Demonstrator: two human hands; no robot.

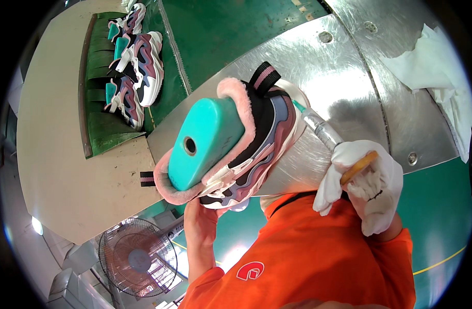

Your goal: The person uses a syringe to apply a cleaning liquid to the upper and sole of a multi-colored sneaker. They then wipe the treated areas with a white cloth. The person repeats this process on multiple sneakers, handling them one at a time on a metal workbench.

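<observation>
A sneaker (262,149) in pink, mauve, black and white, with a fuzzy pink collar, is tilted in front of me. A teal shoe last (210,139) with a round hole fills its opening. My bare left hand (201,224) grips the sneaker from below near the heel; its fingers are mostly hidden. In a white glove, my right hand (367,177) is closed around a slim tool with a clear barrel (322,130) and a pointed teal tip. That tip is at the sneaker's pale sole edge. An amber strip (358,167) shows at the gloved fingers.
Several similar sneakers (148,67) with teal lasts stand on a green slatted rack (98,123) at the far left. A metal work surface (298,56) lies beyond the sneaker, with white cloth (432,67) at right. A floor fan (138,260) stands lower left.
</observation>
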